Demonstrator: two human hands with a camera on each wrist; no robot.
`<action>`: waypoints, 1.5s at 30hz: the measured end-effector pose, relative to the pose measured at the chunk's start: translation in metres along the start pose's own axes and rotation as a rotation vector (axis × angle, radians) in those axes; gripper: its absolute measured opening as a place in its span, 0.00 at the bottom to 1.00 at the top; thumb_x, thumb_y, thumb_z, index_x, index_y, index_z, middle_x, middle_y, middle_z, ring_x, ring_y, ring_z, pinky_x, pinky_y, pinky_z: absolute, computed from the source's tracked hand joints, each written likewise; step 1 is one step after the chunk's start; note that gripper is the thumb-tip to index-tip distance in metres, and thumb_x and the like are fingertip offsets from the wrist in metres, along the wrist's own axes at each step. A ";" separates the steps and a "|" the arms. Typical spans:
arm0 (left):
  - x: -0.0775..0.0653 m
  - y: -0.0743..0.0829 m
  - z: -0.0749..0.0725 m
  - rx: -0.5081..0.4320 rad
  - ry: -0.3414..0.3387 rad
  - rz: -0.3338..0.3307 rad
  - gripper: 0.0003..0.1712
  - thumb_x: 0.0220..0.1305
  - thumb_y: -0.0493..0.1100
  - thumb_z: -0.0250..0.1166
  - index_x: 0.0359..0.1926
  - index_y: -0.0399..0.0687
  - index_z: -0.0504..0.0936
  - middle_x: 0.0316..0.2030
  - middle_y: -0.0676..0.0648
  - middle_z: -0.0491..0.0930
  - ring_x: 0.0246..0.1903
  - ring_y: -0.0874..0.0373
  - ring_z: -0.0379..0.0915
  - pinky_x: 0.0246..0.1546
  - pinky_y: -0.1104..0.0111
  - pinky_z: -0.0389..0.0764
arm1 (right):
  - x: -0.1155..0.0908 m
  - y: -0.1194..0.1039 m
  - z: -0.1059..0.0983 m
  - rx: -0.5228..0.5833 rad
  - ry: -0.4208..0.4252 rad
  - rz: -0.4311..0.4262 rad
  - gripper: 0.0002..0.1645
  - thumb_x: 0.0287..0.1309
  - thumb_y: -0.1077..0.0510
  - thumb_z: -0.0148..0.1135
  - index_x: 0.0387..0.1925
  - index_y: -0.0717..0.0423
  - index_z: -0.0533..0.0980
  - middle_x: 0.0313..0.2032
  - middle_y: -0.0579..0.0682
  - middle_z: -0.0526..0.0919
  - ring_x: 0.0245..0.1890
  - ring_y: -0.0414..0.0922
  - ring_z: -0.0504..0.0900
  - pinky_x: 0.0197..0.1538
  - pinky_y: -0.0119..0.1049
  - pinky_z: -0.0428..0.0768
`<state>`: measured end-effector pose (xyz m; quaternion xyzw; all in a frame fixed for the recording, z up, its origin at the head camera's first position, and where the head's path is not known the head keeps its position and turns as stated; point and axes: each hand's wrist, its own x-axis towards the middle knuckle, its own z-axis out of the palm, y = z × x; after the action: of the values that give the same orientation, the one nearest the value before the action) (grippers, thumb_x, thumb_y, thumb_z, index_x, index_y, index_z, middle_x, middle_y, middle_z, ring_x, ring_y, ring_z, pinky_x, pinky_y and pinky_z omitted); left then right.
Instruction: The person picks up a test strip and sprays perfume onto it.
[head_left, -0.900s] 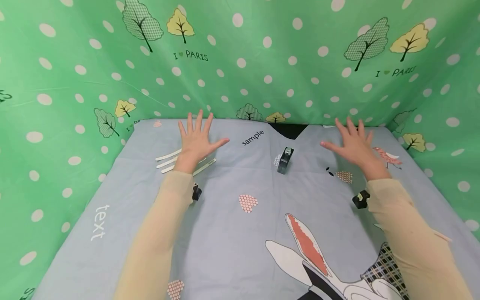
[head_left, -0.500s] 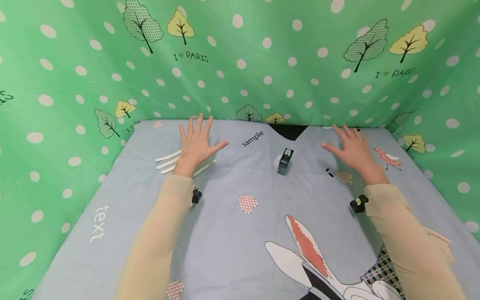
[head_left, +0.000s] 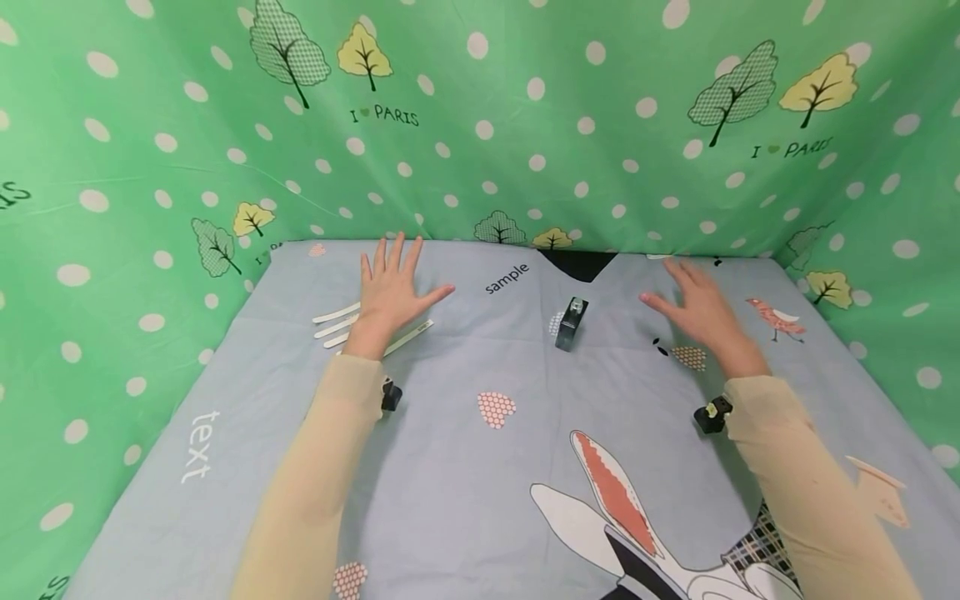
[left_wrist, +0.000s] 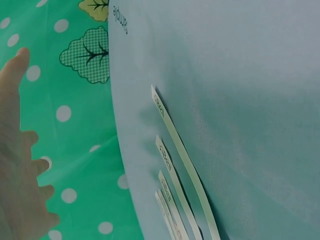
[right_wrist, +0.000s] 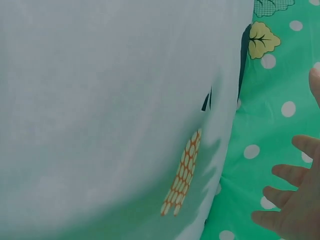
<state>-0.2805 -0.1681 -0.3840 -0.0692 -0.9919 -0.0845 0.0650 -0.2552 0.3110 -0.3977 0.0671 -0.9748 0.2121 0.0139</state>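
My left hand [head_left: 388,296] is spread, fingers and thumb apart, above several thin white strips [head_left: 408,338] on the blue-grey cloth, and it partly hides them. In the left wrist view the strips [left_wrist: 187,162] lie side by side with print near their ends, and the hand [left_wrist: 20,165] stands apart from them at the left edge. My right hand [head_left: 701,308], holding nothing, hovers over the far right part of the cloth with its fingers extended. Between the two hands lies a small black block-like object [head_left: 572,323] with a clear or silvery top; its kind does not show.
Patterned blue-grey cloth [head_left: 450,475] covers the table. A green dotted curtain [head_left: 517,100] rises along the back and both sides. Small black wrist cameras sit at the left wrist [head_left: 391,395] and the right wrist [head_left: 712,414].
My right hand has lowered and drawn slightly back, its fingers closer together than before. The left hand has shifted a little toward me. The strips and black object stay in place.
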 end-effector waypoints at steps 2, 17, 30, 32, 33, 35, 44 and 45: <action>-0.001 -0.001 0.000 -0.006 0.003 0.000 0.61 0.57 0.84 0.46 0.80 0.62 0.36 0.81 0.45 0.34 0.79 0.40 0.27 0.76 0.38 0.32 | 0.000 -0.001 0.001 0.000 -0.001 0.003 0.56 0.65 0.27 0.52 0.79 0.52 0.45 0.77 0.69 0.46 0.75 0.71 0.45 0.72 0.71 0.48; -0.006 -0.003 -0.003 -0.031 -0.008 -0.012 0.61 0.58 0.83 0.48 0.80 0.61 0.36 0.81 0.44 0.37 0.80 0.41 0.32 0.77 0.40 0.34 | -0.003 -0.004 0.009 0.019 -0.002 0.002 0.56 0.65 0.28 0.53 0.79 0.53 0.45 0.76 0.70 0.49 0.75 0.70 0.49 0.73 0.69 0.50; -0.010 -0.010 -0.003 -0.055 -0.017 -0.016 0.59 0.59 0.82 0.49 0.80 0.57 0.43 0.80 0.43 0.42 0.79 0.40 0.37 0.77 0.41 0.39 | -0.005 -0.008 0.016 0.029 -0.009 0.007 0.56 0.65 0.29 0.53 0.78 0.57 0.48 0.76 0.68 0.52 0.75 0.69 0.50 0.74 0.67 0.51; -0.011 -0.011 -0.003 -0.052 -0.023 -0.016 0.59 0.59 0.82 0.49 0.80 0.57 0.44 0.80 0.42 0.43 0.79 0.40 0.38 0.77 0.41 0.40 | -0.005 -0.009 0.017 0.033 -0.009 0.004 0.55 0.65 0.29 0.54 0.78 0.57 0.49 0.75 0.68 0.53 0.75 0.68 0.51 0.73 0.67 0.52; -0.011 -0.011 -0.003 -0.053 -0.024 -0.015 0.59 0.59 0.81 0.50 0.80 0.56 0.45 0.80 0.42 0.44 0.79 0.40 0.39 0.77 0.41 0.41 | -0.005 -0.009 0.018 0.033 -0.010 0.003 0.55 0.65 0.29 0.54 0.78 0.57 0.49 0.75 0.68 0.53 0.75 0.68 0.51 0.73 0.67 0.52; -0.012 -0.012 -0.004 -0.055 -0.022 -0.014 0.58 0.59 0.80 0.52 0.80 0.55 0.47 0.79 0.41 0.46 0.78 0.40 0.41 0.77 0.41 0.42 | -0.005 -0.009 0.019 0.036 -0.013 0.001 0.55 0.65 0.29 0.54 0.78 0.57 0.49 0.75 0.68 0.54 0.75 0.68 0.51 0.73 0.67 0.52; -0.012 -0.017 -0.004 -0.066 -0.010 -0.013 0.55 0.62 0.75 0.56 0.79 0.50 0.52 0.78 0.40 0.52 0.77 0.40 0.48 0.78 0.45 0.46 | -0.004 -0.012 0.026 0.037 -0.025 -0.011 0.54 0.65 0.29 0.53 0.77 0.58 0.51 0.75 0.67 0.55 0.75 0.67 0.53 0.73 0.67 0.54; -0.012 -0.018 -0.004 -0.069 -0.006 -0.012 0.54 0.62 0.74 0.56 0.78 0.50 0.52 0.77 0.39 0.52 0.76 0.40 0.48 0.78 0.45 0.47 | -0.004 -0.013 0.026 0.039 -0.024 -0.012 0.54 0.65 0.29 0.53 0.77 0.58 0.52 0.75 0.67 0.55 0.75 0.67 0.53 0.73 0.67 0.54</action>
<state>-0.2709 -0.1877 -0.3845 -0.0656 -0.9890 -0.1189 0.0590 -0.2497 0.2887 -0.4162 0.0757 -0.9702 0.2304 0.0019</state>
